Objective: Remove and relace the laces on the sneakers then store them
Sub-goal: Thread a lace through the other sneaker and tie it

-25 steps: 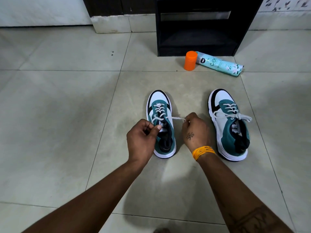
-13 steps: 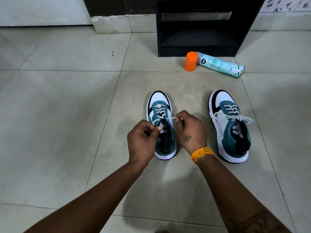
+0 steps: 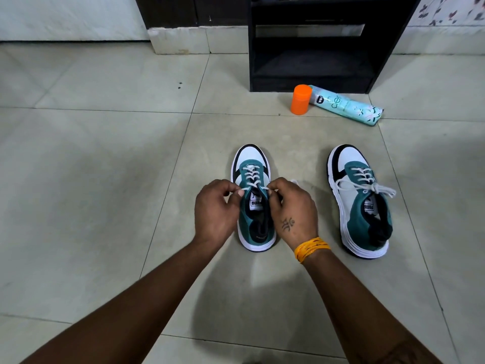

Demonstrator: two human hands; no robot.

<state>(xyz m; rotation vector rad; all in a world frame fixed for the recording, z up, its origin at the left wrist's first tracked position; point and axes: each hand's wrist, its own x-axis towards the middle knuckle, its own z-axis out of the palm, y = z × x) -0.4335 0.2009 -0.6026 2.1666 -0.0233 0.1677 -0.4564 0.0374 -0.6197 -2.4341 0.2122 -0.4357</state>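
Observation:
Two teal, white and black sneakers stand on the tiled floor, toes pointing away from me. The left sneaker (image 3: pixel 252 164) has its white lace (image 3: pixel 250 177) threaded up the eyelets. My left hand (image 3: pixel 216 208) pinches one lace end at the left side of the tongue. On the other side of the tongue my right hand (image 3: pixel 294 214) pinches the other end, and a bit of lace sticks out behind its knuckles. The right sneaker (image 3: pixel 359 206) stands apart to the right, its lace tied in a bow (image 3: pixel 372 189).
A black open cabinet (image 3: pixel 312 43) stands against the back wall. In front of it stands an orange cap (image 3: pixel 300 99), with a light teal spray can (image 3: pixel 346 105) lying beside it. Bare tiled floor (image 3: pixel 91 179) spreads to the left.
My right hand has moved left, from pulling the lace out sideways to close against the tongue. My left hand has risen a little toward the top eyelets. The view has shifted slightly.

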